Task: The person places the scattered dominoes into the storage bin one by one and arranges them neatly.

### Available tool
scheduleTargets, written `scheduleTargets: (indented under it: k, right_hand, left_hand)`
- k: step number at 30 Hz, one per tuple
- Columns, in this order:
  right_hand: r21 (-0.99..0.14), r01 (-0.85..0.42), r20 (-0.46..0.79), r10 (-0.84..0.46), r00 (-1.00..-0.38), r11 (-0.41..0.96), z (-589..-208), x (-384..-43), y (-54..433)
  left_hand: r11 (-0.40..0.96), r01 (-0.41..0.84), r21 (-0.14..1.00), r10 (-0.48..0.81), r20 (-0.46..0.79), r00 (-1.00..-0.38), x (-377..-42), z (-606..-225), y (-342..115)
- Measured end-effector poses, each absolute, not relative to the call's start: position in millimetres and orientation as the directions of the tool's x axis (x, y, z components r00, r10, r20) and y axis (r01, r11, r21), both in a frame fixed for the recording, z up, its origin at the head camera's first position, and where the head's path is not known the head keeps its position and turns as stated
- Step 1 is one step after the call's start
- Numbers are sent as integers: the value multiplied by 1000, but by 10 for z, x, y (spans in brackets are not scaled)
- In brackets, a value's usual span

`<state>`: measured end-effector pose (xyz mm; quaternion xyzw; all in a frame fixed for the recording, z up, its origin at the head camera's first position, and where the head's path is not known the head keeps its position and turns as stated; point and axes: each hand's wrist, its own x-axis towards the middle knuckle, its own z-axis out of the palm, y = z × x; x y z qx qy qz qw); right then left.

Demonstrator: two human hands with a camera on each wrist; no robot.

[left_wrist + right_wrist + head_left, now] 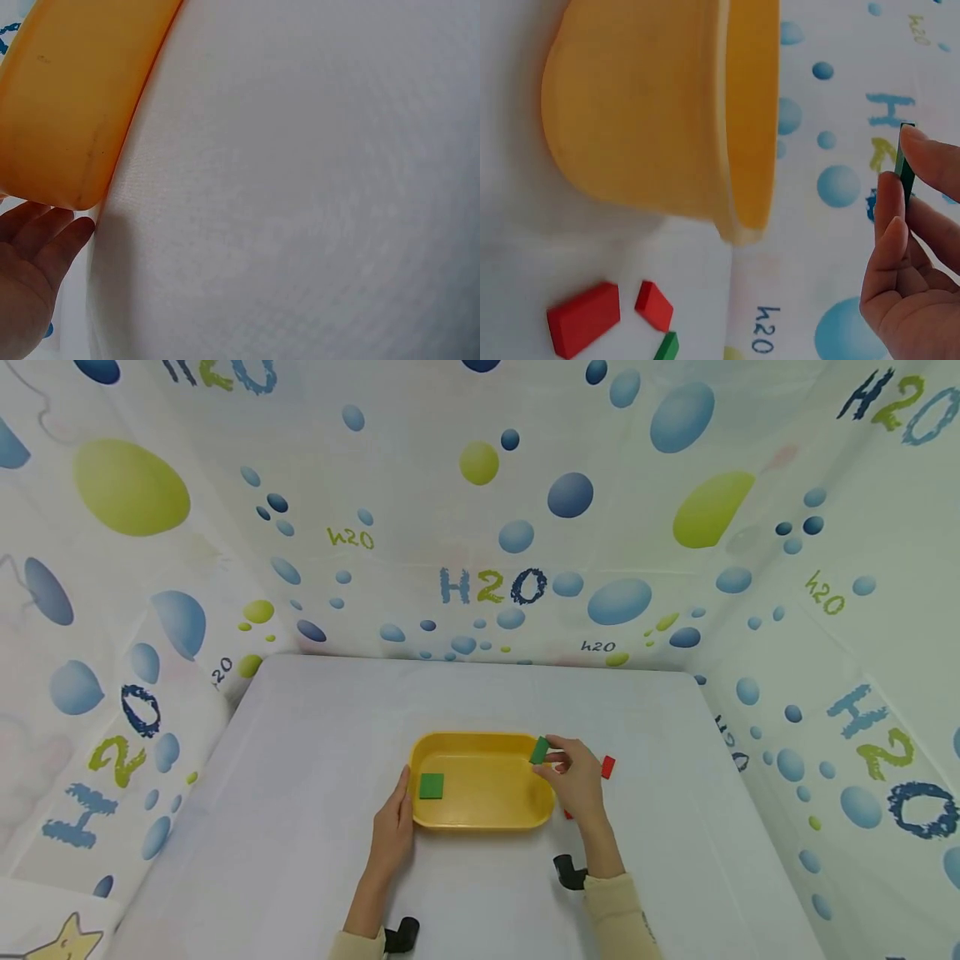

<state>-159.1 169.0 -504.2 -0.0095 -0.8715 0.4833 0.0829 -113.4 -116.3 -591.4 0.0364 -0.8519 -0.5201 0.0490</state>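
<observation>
Pinching a thin green rectangular block (539, 750) with right grip (579, 782); touching smooth, round-cornered yellow plastic tray (483, 787), lower centre of frame, with straight-fingered left grip (393, 827).

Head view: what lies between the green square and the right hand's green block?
The head view shows only the yellow tray, bare between the green square and the green block.

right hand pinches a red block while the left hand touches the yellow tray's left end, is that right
Not the colour: the head view shows the right hand pinching a green block. The left hand does touch the yellow tray's left end.
</observation>
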Motion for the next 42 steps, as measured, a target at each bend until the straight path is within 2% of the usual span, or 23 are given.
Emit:
scheduleTargets:
  k: [9,22,42]
  right_hand:
    - [-835,-128,151,-1,-988,535,-5139,-1650,1407]
    - [-831,-154,89,-146,-985,534,-5311,-1735,1022]
    - [-827,-129,-1,-232,-973,547,-5522,-1827,777]
  left_hand:
    - [458,-18,889,-101,32,-994,-1138,-5910,-1177]
    - [463,-2,886,-113,57,-992,-1139,-5941,-1181]
    - [478,9,878,-105,68,-992,-1139,-5952,-1188]
